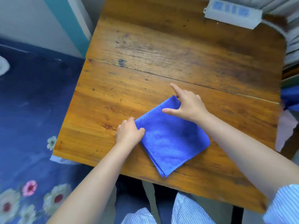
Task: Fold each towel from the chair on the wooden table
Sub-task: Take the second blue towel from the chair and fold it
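Blue towel (171, 138) lay folded into layered square on wooden worktop (161, 54), near front edge, turned diagonally. Left hand (129, 133) pinched towel's left corner, fingers curled over edge, thumb on top. Right hand (187, 105) held far corner, thumb on cloth, index finger pointing outward; exact grip under palm could not be told. White power strip (233, 12) sat at worktop's far right corner. More blue cloth (290, 98) lay beyond right edge.

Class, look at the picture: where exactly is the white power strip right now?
The white power strip lies at the far right corner of the wooden table, well beyond the blue towel and both hands.
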Demonstrator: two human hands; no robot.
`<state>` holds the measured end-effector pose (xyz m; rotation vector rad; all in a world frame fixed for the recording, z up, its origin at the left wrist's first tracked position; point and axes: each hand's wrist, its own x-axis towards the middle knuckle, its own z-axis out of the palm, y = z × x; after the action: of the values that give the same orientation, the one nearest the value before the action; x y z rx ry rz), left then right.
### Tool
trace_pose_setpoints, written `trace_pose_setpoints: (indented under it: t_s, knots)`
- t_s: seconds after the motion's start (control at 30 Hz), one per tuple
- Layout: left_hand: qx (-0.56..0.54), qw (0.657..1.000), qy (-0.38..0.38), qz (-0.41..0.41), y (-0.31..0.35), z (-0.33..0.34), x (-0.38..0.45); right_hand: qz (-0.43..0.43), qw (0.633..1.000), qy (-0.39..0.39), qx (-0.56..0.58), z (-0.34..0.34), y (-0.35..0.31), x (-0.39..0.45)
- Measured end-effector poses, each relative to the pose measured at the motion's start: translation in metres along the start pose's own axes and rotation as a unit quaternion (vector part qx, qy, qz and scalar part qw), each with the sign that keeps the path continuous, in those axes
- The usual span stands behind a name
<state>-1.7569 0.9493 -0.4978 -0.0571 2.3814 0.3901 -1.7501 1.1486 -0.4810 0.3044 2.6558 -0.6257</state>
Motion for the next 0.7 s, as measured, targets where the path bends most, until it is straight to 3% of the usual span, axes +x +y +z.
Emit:
trace_pose_setpoints:
  t_s: [0.2, 0.33, 0.47, 0.7]
  knots:
    - [-0.106, 0.991, -0.066, -0.057, -0.002, -0.009, -0.003, 0.092, 0.989, -0.104, 0.057, -0.012, -0.016, 0.012]
    - [-0.151, 0.986, -0.043, -0.064, -0.023, -0.017, -0.022, 0.077, 0.976, -0.163, 0.122, -0.026, -0.037, 0.001]
    - [-0.178, 0.982, 0.016, -0.054, -0.056, -0.034, -0.052, 0.011, 0.975, -0.166, 0.146, -0.029, -0.075, -0.013]
    - [-0.206, 0.946, 0.243, -0.054, -0.171, -0.079, -0.149, -0.165, 0.960, -0.175, 0.142, -0.006, -0.208, -0.068]
